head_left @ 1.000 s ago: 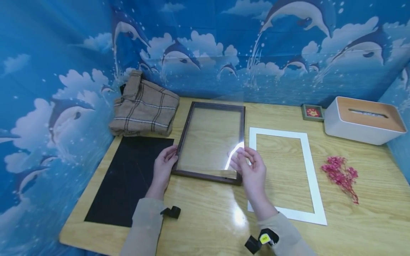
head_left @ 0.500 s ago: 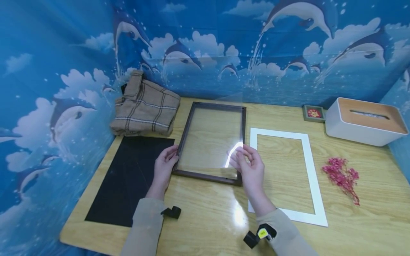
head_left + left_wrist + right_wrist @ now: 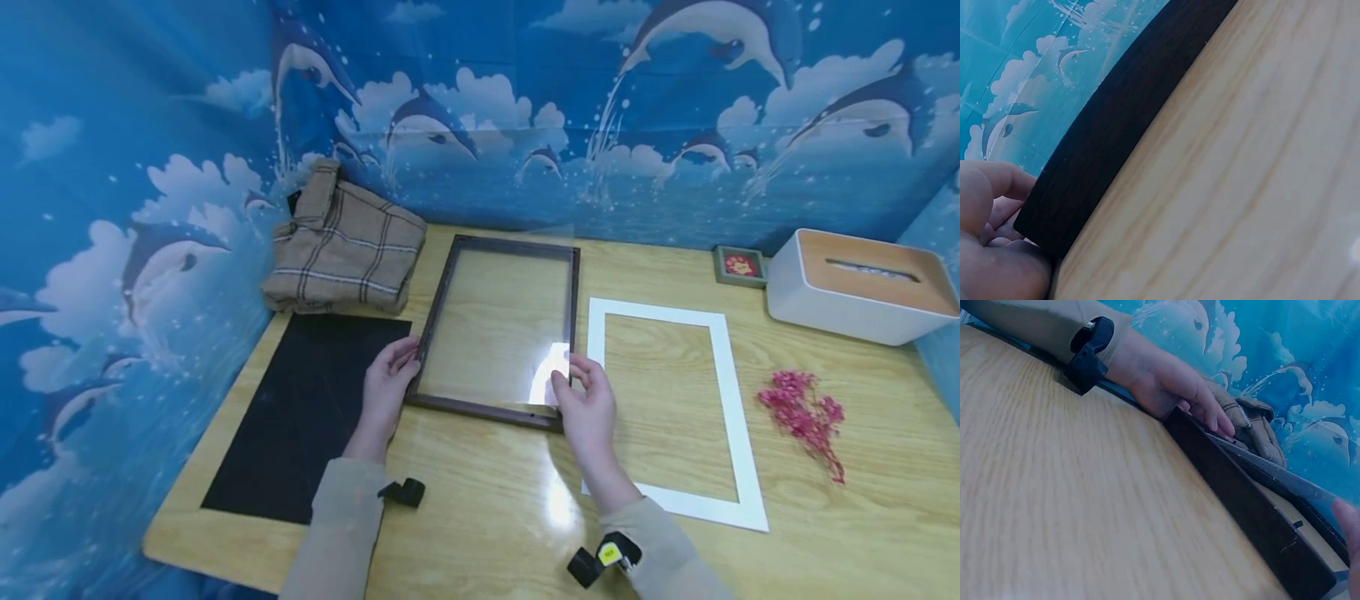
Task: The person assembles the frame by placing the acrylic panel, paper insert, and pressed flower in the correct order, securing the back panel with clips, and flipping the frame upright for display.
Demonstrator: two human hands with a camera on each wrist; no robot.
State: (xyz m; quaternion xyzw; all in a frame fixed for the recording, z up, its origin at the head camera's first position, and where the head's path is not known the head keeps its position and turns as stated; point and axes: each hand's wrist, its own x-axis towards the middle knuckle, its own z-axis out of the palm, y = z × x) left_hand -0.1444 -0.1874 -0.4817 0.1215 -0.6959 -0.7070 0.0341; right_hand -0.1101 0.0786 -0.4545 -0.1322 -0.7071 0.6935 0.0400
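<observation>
A dark brown picture frame (image 3: 480, 408) lies flat on the wooden table in the middle of the head view. Over it slants a clear sheet (image 3: 550, 373), its right side raised and bright with glare. My right hand (image 3: 589, 410) pinches that right edge between thumb and fingers. At the frame's left side my left hand (image 3: 386, 385) grips the rim, thumb and fingers about its edge; the left wrist view shows this hand (image 3: 997, 225) at the dark frame side (image 3: 1110, 131). In the right wrist view the sheet (image 3: 1297, 476) leans above the near frame side (image 3: 1247, 509).
A black board (image 3: 300, 425) lies left, below a folded plaid cloth (image 3: 348, 242). On the right are a white mat border (image 3: 738, 425), pink dried flowers (image 3: 802, 412), a small framed box (image 3: 739, 266) and a tissue box (image 3: 855, 300). A dolphin-print curtain (image 3: 480, 192) backs the table (image 3: 480, 517).
My right hand has moved slightly down, lowering the sheet's raised edge closer to the picture frame. The left hand stays at the frame's left side.
</observation>
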